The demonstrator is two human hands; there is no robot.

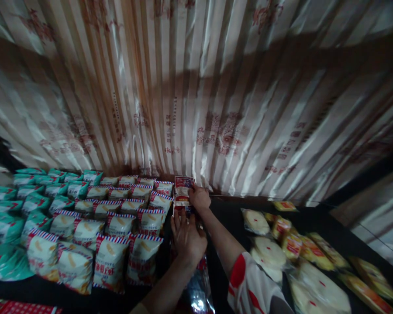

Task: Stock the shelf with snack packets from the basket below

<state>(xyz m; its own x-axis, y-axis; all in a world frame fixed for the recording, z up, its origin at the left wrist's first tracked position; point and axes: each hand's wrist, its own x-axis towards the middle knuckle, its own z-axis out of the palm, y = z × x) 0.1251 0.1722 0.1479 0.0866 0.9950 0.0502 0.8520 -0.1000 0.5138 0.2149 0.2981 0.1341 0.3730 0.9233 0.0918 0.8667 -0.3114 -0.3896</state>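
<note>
My right hand (200, 198) grips the right edge of a flat red packet (182, 182), its fingers curled over the printed front. Lower down, my left hand (189, 239) lies with fingers stretched out over the bottom of the red packets, its fingertips touching them. More glossy dark wrapping (198, 290) shows beneath my left forearm. Just left of my hands stand rows of white snack bags (146, 257) with red-and-blue striped tops. The lower parts of the red packets are hidden under my left hand.
Teal bags (6, 226) fill the far left. Clear-wrapped pale round cakes (270, 255) and yellow packets (293, 244) lie on the black table (224, 244) at right. A pleated printed curtain (196, 87) hangs behind. Red checked packaging (19, 306) shows at the lower left.
</note>
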